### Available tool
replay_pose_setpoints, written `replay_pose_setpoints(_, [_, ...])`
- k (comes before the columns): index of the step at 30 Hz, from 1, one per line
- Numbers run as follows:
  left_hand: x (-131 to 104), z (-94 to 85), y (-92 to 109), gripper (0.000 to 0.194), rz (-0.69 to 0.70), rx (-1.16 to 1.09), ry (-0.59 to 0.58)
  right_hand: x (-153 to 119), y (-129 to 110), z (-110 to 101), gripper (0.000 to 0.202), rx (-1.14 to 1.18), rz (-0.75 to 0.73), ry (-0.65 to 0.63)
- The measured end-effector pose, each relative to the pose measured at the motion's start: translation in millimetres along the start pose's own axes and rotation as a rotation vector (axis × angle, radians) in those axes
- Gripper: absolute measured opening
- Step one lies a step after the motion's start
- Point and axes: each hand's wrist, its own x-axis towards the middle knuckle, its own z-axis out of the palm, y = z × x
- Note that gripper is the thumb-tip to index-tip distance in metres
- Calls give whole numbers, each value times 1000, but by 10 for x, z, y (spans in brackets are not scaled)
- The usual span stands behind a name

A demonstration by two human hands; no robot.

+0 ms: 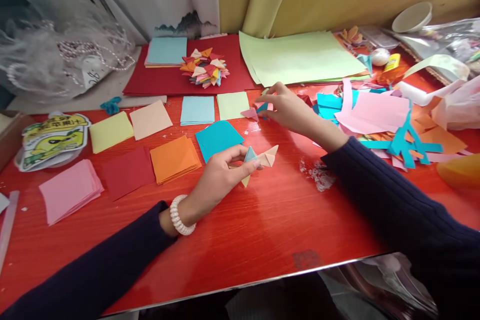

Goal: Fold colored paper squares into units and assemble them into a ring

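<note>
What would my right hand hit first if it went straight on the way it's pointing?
Your right hand would likely meet the small blue folded paper at its fingertips first, then the pink folded paper. Depth is unclear, so it may already be touching the blue.

- decent soft light on the table [277,230], pale sheen mid-surface
- pretty dark below the front edge [247,284], right sleeve [390,200] almost black low down
- left hand [221,172] looks fairly crisp
- bag [33,55] kinda smeary, corners stretched wide-lens style
</note>
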Motion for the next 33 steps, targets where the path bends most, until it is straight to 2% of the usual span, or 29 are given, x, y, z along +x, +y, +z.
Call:
replay_pose_setpoints(4, [4,-17,4,21,-9,52,22,-46,153,89,13,19,9,23])
replay_pose_setpoints(9, [4,-25,10,20,-30,45,22,-366,170,-95,14,103,64,45])
replay_pose_setpoints(10, [3,-23,11,20,-34,30,18,-441,131,-132,16,153,77,39])
replay_pose_setpoints(13, [-1,-13,12,17,-49,-83,-21,-654,-52,-198,27,602,161,-17])
replay_pose_setpoints(17, [-7,-8,9,15,-53,-176,-44,-835,-268,-202,18,787,249,-78])
replay_pose_setpoints(22, [-3,-23,18,15,-55,-151,-28,-896,-310,-210,20,994,339,-165])
replay_pose_setpoints(28, [8,-21,14,25,-114,-181,12,-918,-307,-205,21,1087,481,-197])
replay_pose_setpoints(33, [19,-27,5,18,-105,-227,41,-939,-325,-199,9,1025,497,-179])
